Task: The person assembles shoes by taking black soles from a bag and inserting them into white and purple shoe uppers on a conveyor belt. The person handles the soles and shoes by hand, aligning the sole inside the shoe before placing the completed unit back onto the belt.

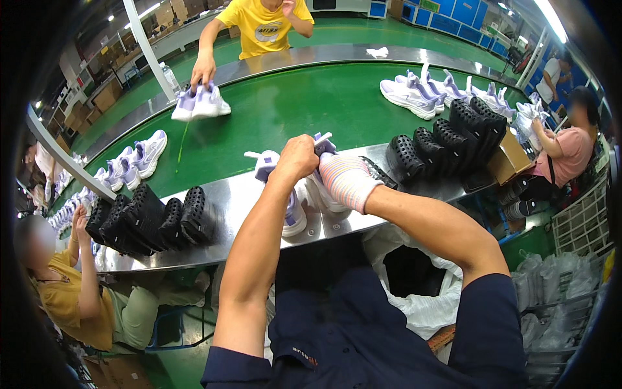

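At the near metal ledge [236, 201] of a long workbench, two white-and-lavender shoes stand side by side in front of the person. The left hand [299, 155] is bare and folded into a fist at the top of the right-hand shoe [329, 198] — its back hides the fingertips, so I cannot tell what they pinch. The right hand [350, 181], wearing a striped cloth cover in pink, orange and white, lies against the right side of that same shoe, near its opening; its fingers are out of sight, so I cannot tell whether they are spread or pressed together. The left-hand shoe [295, 220] is partly behind the left forearm, with its toe toward the person.

On the ledge to the left stands a row of black clogs [144, 214], and more black clogs [434, 152] are lined up to the right, beside a cardboard box [508, 159]. Below the ledge hangs an open white sack [434, 311].

Across the green bench top [285, 97], a co-worker in a yellow T-shirt [265, 29] holds a pair of white-and-lavender shoes [210, 104] in one hand. Similar shoes [414, 94] stand in a row at the far right, and others [150, 154] line the left. Two people sit at the sides — one in a mustard top [81, 292], one in a pink top [573, 155].
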Motion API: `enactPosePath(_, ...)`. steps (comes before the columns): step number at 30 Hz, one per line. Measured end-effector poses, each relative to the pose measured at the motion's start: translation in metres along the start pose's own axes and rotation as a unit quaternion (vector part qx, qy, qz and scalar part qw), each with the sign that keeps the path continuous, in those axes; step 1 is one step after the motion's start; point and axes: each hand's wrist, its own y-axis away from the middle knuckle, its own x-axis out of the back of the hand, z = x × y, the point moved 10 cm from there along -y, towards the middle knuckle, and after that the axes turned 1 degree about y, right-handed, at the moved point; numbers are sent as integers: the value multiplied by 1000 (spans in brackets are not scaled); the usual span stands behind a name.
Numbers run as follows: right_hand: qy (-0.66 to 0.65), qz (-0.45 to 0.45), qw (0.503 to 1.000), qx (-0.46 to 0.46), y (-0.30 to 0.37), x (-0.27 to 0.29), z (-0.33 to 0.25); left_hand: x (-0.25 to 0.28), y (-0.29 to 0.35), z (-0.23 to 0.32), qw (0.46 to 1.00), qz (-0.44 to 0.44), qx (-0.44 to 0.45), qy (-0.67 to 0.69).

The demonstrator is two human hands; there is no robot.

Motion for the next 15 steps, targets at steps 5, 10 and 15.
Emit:
enactPosePath(5, 85, 106, 975, 177, -17, 7, -8, -7, -6, 26, 999, -21, -17, -21)
enactPosePath(10, -19, 176, 974, 139, -15, 19, 11, 14, 7, -16, 988, 126, 3, 94)
enactPosePath(15, 22, 93, 994, 50, -24, 28, 58, -14, 29, 18, 985, 9, 102, 138)
